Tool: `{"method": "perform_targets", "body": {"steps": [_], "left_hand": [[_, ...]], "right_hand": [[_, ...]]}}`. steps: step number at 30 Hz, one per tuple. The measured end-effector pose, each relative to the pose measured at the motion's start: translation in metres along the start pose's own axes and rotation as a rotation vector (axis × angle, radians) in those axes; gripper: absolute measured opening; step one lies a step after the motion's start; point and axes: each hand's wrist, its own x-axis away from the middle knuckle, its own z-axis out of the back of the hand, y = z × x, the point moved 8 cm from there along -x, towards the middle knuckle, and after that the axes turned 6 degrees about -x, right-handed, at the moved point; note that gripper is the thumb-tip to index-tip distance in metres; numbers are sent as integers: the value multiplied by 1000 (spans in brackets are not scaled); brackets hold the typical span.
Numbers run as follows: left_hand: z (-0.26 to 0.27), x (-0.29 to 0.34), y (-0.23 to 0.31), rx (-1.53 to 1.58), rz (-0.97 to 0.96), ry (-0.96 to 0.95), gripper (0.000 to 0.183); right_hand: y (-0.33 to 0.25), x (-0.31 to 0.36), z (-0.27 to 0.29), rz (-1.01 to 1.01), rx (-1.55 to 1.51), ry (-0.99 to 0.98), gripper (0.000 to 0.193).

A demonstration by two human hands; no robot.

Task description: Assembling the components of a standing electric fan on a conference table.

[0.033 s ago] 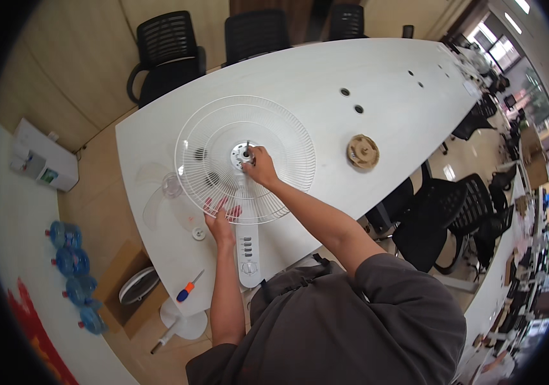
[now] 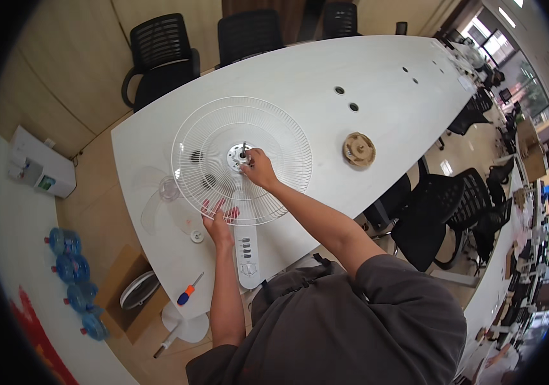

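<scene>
A round white wire fan guard [image 2: 274, 128] stands over the tabletop, fixed around the metal hub [image 2: 235, 156] of a fan. The motor shaft [image 2: 244, 146] pokes out at its centre. My right hand [image 2: 260, 170] is at the hub, fingers pinched together beside the shaft; whatever they hold is too small to make out. At the near rim, my left hand [image 2: 218, 224] grips the guard, its fingers showing behind the wires. Below runs the white fan stand [image 2: 247, 260] with buttons and a knob. A clear fan blade [image 2: 152, 208] and a small white round cap [image 2: 197, 237] lie to the left.
An orange and blue screwdriver [image 2: 189, 290] rests near the table's left edge. Farther right sits a brown coiled object [image 2: 358, 150]. On the floor are a cardboard box [image 2: 124, 282], a white base with a pole [image 2: 188, 327] and blue water bottles [image 2: 72, 267]. Black chairs [image 2: 162, 58] surround the table.
The whole view has shifted slightly. My left hand keeps its grip on the guard's rim, and my right fingers stay at the hub with barely any movement.
</scene>
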Motion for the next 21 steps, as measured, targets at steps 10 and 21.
{"method": "perform_targets", "body": {"steps": [10, 21], "left_hand": [[-8, 4, 16, -93, -55, 112, 52], [29, -10, 11, -14, -30, 178, 43]], "right_hand": [[9, 46, 144, 51, 347, 329, 40], [78, 29, 109, -631, -658, -130, 44]]}}
